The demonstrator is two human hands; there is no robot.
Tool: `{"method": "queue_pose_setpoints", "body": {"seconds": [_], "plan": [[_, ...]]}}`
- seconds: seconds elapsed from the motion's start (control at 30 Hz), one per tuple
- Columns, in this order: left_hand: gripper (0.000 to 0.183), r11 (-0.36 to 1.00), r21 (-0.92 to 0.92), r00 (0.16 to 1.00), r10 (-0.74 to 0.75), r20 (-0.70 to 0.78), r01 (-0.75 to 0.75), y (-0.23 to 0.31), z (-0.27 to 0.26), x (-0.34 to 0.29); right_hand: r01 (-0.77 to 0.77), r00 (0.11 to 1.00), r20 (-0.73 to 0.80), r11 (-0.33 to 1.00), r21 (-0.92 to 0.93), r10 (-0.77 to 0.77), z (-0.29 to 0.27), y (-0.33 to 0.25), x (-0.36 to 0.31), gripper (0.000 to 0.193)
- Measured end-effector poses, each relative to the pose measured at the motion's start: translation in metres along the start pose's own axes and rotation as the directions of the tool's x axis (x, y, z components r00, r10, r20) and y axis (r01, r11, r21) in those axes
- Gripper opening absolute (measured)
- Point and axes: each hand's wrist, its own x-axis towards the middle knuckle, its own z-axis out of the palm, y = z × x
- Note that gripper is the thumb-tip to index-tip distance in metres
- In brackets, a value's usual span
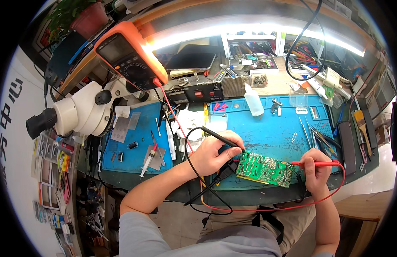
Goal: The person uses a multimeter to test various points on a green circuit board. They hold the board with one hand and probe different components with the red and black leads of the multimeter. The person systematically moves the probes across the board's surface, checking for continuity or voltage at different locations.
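We see a white wall [25, 90] with large dark lettering on the left and a pale tiled floor [177, 229] below. A dark green workbench [250, 198] spans our view, a bright tube light [250, 29] glaring along its back. At lower right we spot a light-brown wooden table or stool [365, 206].

"What's the person wearing up top?"

"A pale grey top [233, 245], plain where it shows along the lower edge of the frame."

"And the sleeves?"

"The left sleeve [140, 233], left of centre at the bottom, is the same grey, short and loose, its hem near the elbow. Left hand [216, 152] and right hand [316, 172] are both bare."

"Below that?"

"Beige trousers [297, 217] at the lower centre, creased across the lap."
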Motion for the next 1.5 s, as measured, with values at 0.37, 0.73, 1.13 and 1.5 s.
{"method": "queue_pose_setpoints", "body": {"seconds": [0.37,0.73,1.13,1.5], "plan": [[0.013,0.999,-0.020,0.999,-0.038,0.001,0.038,-0.003,-0.002,-0.001,0.047,0.997,0.053,0.999,0.023,-0.048,-0.005,-0.006,0.008,0.022],[0.012,1.000,-0.029,1.000,0.003,-0.003,-0.003,0.002,0.001,0.000,0.029,0.999,0.032,1.000,0.006,-0.029,-0.003,-0.011,0.007,0.035],[0.012,1.000,0.003,1.000,0.001,-0.010,-0.001,0.003,0.001,0.000,-0.163,0.984,-0.042,0.973,0.161,0.171,-0.010,-0.011,0.005,0.032],[0.013,1.000,0.010,1.000,0.016,-0.011,-0.016,0.003,-0.001,-0.002,-0.224,0.971,-0.026,0.944,0.242,0.237,0.007,-0.006,0.006,0.032]]}}
